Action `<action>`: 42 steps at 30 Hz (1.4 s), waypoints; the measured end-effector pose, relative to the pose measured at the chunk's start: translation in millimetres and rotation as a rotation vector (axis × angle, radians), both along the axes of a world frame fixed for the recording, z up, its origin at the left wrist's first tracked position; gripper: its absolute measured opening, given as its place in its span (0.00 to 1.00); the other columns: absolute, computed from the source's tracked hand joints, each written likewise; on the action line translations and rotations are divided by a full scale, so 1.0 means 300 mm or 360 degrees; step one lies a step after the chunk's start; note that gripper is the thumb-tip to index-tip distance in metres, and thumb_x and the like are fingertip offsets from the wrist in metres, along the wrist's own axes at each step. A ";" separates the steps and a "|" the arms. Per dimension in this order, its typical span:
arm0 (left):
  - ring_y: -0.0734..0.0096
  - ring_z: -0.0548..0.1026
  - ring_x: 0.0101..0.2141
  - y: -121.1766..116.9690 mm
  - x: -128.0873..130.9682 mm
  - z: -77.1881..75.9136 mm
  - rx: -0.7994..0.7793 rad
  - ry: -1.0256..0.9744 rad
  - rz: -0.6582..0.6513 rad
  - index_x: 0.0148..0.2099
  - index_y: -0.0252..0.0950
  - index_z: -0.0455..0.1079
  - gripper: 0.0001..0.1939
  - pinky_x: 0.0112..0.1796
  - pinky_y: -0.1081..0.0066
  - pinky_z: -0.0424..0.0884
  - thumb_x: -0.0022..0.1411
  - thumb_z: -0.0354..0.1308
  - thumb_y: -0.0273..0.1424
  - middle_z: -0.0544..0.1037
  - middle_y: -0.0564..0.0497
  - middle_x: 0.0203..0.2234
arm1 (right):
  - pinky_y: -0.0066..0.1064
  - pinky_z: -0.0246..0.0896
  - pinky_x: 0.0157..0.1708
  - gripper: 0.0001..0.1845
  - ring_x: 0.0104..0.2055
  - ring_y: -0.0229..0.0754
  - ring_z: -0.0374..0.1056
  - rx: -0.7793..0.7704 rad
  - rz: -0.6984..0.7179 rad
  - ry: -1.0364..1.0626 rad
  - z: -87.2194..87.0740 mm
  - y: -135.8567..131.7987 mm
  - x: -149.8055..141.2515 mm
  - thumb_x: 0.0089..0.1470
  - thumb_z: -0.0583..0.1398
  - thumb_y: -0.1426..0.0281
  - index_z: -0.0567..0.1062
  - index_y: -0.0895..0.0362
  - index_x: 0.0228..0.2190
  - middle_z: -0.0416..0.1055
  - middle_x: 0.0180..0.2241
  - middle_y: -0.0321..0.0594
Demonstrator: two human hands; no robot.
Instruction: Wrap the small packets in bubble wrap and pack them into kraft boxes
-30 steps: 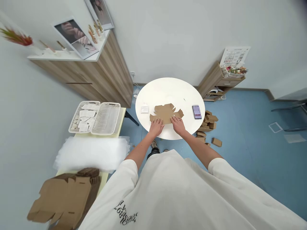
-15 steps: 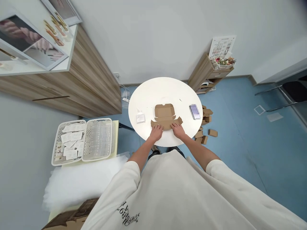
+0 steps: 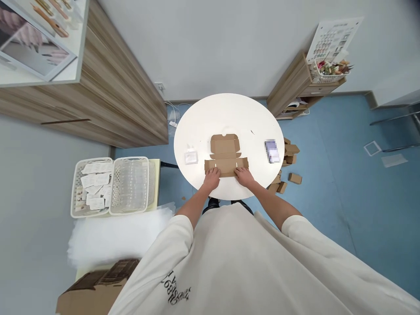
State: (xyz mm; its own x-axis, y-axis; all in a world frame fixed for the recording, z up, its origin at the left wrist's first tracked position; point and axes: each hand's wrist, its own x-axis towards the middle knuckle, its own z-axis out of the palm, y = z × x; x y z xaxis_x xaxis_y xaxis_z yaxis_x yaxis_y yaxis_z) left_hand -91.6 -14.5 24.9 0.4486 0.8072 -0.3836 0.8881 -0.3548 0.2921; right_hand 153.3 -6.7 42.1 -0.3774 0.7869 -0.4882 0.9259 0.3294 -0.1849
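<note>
A brown, unfolded cardboard box [image 3: 226, 166] lies on the round white table [image 3: 229, 107], its lid panel away from me and its side flaps spread out. At its near left corner is my left hand [image 3: 212, 177], fingers bent over the edge of the front panel. My right hand [image 3: 244, 176] grips the near right corner the same way. Two small pale slits show in the front panel near my fingertips. The undersides of both hands and the thumbs are hard to make out.
Left on the table sits a small clear-and-white case [image 3: 191, 157]; at the right lies a purple, blurred packet [image 3: 272, 151]. Small brown boxes [image 3: 290, 153] are heaped on the floor beyond the right edge. White baskets [image 3: 129, 186] stand on a side table at left.
The front panel and its side flaps, tilted and bent before, now lie flatter and straighter. My hands stay at its near corners. The head view has shifted slightly.
</note>
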 end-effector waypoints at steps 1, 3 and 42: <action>0.50 0.59 0.63 0.007 0.005 0.004 0.0000 0.0015 0.0004 0.67 0.38 0.57 0.28 0.61 0.52 0.53 0.67 0.55 0.30 0.61 0.38 0.65 | 0.43 0.56 0.55 0.20 0.58 0.54 0.62 -0.0007 0.0001 0.0008 0.002 0.009 0.003 0.66 0.52 0.68 0.70 0.57 0.57 0.67 0.59 0.51; 0.49 0.62 0.61 0.026 0.021 0.012 -0.0007 0.0060 0.0019 0.65 0.36 0.60 0.26 0.61 0.51 0.54 0.67 0.56 0.32 0.63 0.37 0.63 | 0.42 0.56 0.54 0.19 0.57 0.53 0.63 -0.0023 0.0012 0.0019 0.009 0.029 0.008 0.67 0.51 0.68 0.71 0.56 0.56 0.69 0.58 0.50; 0.51 0.77 0.48 0.128 0.144 0.073 -0.0287 0.0007 0.0142 0.74 0.43 0.45 0.38 0.44 0.53 0.76 0.67 0.53 0.24 0.31 0.33 0.73 | 0.36 0.62 0.36 0.11 0.38 0.47 0.67 0.0047 -0.1258 0.0645 -0.065 0.482 0.022 0.57 0.53 0.70 0.69 0.52 0.43 0.74 0.40 0.45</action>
State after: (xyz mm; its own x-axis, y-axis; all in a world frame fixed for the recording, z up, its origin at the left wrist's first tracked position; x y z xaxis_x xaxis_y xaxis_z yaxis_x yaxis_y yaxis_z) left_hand -48.3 23.9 46.8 0.3763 0.7619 -0.5273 0.9152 -0.2168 0.3398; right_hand 160.0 137.9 22.5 0.1422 0.9008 -0.4102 0.7500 -0.3685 -0.5492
